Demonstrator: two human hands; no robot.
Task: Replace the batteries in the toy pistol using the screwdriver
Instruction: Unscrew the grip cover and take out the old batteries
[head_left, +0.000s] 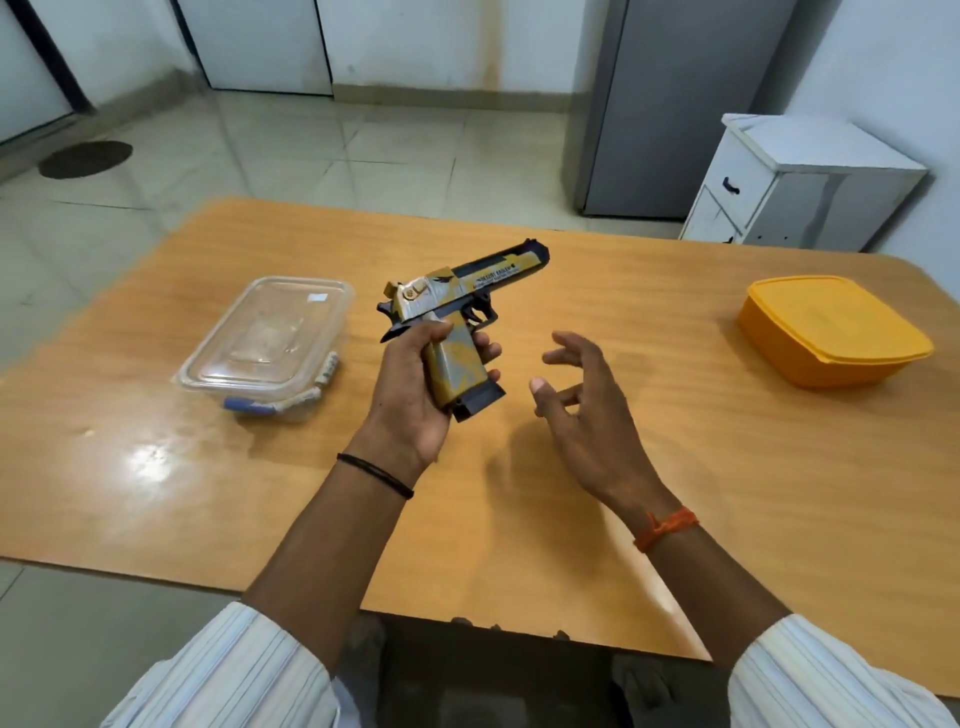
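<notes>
1. Table (675, 493): orange-brown wood-grain top, glossy, with a bright light reflection near its left edge.
2. Floor (311, 150): pale glossy tiles beyond the table; a dark round mat (85, 159) lies far left.
3. White cabinet (800, 182): beyond the table's right corner, beside a grey cupboard (670, 104).
4. Walls: white.

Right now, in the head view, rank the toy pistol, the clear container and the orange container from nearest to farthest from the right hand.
From the right hand, open above the table:
1. Toy pistol, just to its left, gripped by the left hand.
2. Orange container, off to the right.
3. Clear container, far left, beyond the pistol.
</notes>
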